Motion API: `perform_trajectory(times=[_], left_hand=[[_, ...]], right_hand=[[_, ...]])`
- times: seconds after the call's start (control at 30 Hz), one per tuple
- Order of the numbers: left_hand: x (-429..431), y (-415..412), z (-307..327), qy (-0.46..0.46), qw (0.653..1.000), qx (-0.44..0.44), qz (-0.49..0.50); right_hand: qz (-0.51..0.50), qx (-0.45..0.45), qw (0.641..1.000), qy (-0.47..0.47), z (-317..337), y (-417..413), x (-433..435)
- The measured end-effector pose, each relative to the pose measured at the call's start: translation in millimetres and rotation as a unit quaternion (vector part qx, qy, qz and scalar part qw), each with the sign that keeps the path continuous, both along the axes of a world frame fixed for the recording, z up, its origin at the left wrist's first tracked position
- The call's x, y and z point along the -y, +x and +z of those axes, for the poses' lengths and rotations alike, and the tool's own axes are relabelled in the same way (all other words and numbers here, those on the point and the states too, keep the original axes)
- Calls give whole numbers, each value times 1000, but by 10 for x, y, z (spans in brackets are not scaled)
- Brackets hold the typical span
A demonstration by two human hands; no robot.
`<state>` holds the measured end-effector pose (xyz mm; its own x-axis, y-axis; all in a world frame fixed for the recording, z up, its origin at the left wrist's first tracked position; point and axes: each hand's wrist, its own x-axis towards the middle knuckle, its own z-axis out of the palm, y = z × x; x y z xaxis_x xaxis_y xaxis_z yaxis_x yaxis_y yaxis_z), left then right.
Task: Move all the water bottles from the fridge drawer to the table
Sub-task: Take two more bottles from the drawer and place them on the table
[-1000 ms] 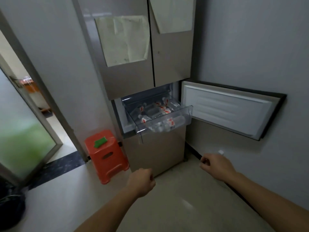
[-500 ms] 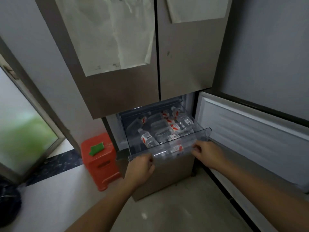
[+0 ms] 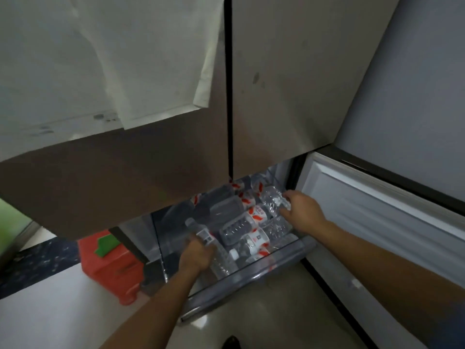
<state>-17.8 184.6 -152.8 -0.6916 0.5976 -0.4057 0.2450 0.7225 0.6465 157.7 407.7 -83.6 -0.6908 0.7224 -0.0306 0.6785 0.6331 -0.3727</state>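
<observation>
As we look down into the pulled-out fridge drawer [image 3: 251, 278], both hands are in among the water bottles. The left hand [image 3: 195, 255] is at the drawer's front left corner, fingers curled tight round the near bottle [image 3: 206, 237] — its neck and cap poke up past the knuckles toward the left wall, its white label sits just above the hand, and its clear body runs down toward the front rim. The right hand [image 3: 304, 214] is over by the right wall, further back, with thumb and fingers spread round the end of the far bottle [image 3: 271, 200]. They touch the crinkled plastic on both sides, a partial clasp rather than a full fist.

Between the two hands the other bottles [image 3: 237, 226] lie on their sides in a loose pile, red-and-white labels showing, one with its white cap close to the front rim. More of them run back under the closed upper doors [image 3: 289, 96], where it is too dark for us to count.

A sheet of paper [image 3: 100, 59] hangs on the left upper door. To the right the lower door [image 3: 377, 210] stands swung wide open, its white inner lining facing us, just beside the right forearm. Left of the fridge, on the floor [image 3: 264, 311], sits a red stool [image 3: 110, 268] with a green thing [image 3: 105, 245] on top — we cannot tell what it is.
</observation>
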Motion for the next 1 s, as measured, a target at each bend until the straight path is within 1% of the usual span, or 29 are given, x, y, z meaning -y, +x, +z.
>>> perform_trajectory(times=[0.1, 0.23, 0.33, 0.43, 0.47, 0.5, 0.53, 0.63, 0.7, 0.8, 0.9, 1.0], left_hand=[[-130, -78, -262, -17, 998, 50, 44], [-313, -64, -322, -8, 986, 90, 141], [-344, -108, -521, 26, 975, 113, 188], [-247, -304, -1275, 34, 970, 119, 208], [-249, -333, -1392, 32, 970, 115, 213], [-279, -308, -1322, 21, 971, 109, 212], [-332, -240, -1103, 27, 972, 101, 210], [-453, -43, -595, 41, 967, 103, 229], [-439, -5, -521, 50, 964, 110, 237], [-382, 9, -479, 57, 959, 115, 252], [-371, 37, -414, 88, 950, 121, 273], [-382, 61, -387, 108, 947, 125, 276]], right_hand=[[14, 11, 999, -28, -181, -256, -100], [22, 38, 998, -46, -439, -553, -310], [48, 114, 992, 5, -575, -713, -432], [78, 189, 975, 83, -627, -834, -491], [88, 207, 968, 108, -630, -865, -509], [94, 218, 963, 124, -644, -890, -529], [99, 224, 961, 132, -655, -911, -553], [114, 221, 961, 118, -677, -916, -600], [126, 204, 965, 107, -659, -862, -609], [146, 163, 974, 64, -625, -734, -651], [160, 148, 975, 40, -620, -704, -657], [140, 153, 978, 37, -700, -863, -638]])
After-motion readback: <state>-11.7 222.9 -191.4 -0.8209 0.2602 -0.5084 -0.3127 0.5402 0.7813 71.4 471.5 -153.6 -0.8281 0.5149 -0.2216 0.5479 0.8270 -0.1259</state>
